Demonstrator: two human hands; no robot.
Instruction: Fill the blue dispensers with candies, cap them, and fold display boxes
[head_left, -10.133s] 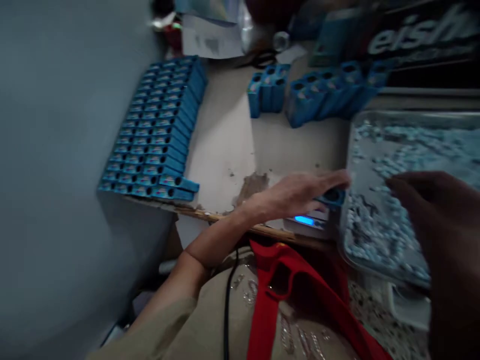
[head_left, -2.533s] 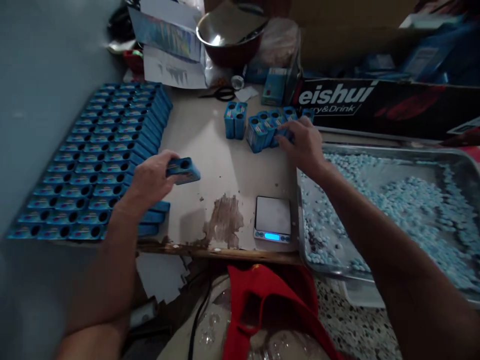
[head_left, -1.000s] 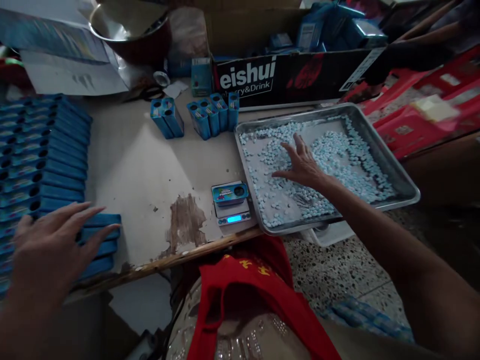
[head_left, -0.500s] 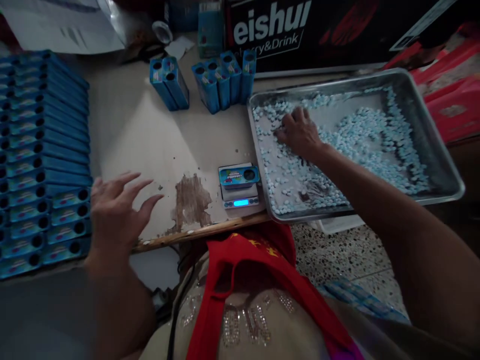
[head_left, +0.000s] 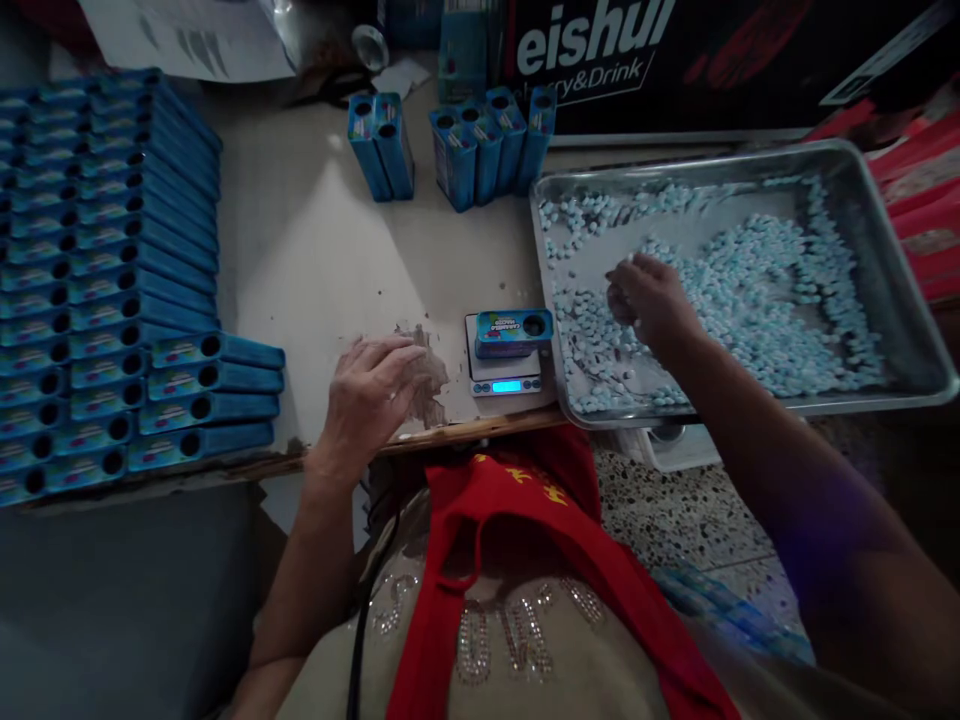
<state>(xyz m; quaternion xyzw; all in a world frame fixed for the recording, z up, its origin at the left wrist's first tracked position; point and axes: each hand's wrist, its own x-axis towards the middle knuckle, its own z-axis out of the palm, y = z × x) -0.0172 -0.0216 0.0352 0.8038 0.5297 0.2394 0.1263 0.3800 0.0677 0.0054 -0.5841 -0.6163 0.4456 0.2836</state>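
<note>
A blue box [head_left: 501,348] with a round dark hole in its top stands on a small scale [head_left: 505,386] with a lit display. Right of it lies a metal tray [head_left: 825,405] of small pale blue and white candies [head_left: 757,280]. My right hand [head_left: 651,300] is over the left half of the tray, its fingers drawn together around some candies. Left of the scale, above the worn patch of the table, is my left hand [head_left: 375,385], its fingers slightly bent and nothing seen in them.
Rows of blue boxes [head_left: 109,265] fill the left of the table [head_left: 315,260]. Several more stand upright [head_left: 491,150] at the back, before a black carton [head_left: 600,70]. A red bag [head_left: 919,200] lies beyond the tray at right. The worn wooden table edge [head_left: 465,432] runs before my body.
My left hand has moved right, from beside the rows of boxes toward the scale. My right hand has drawn back from the tray's upper left and its fingers have closed. The view has shifted left.
</note>
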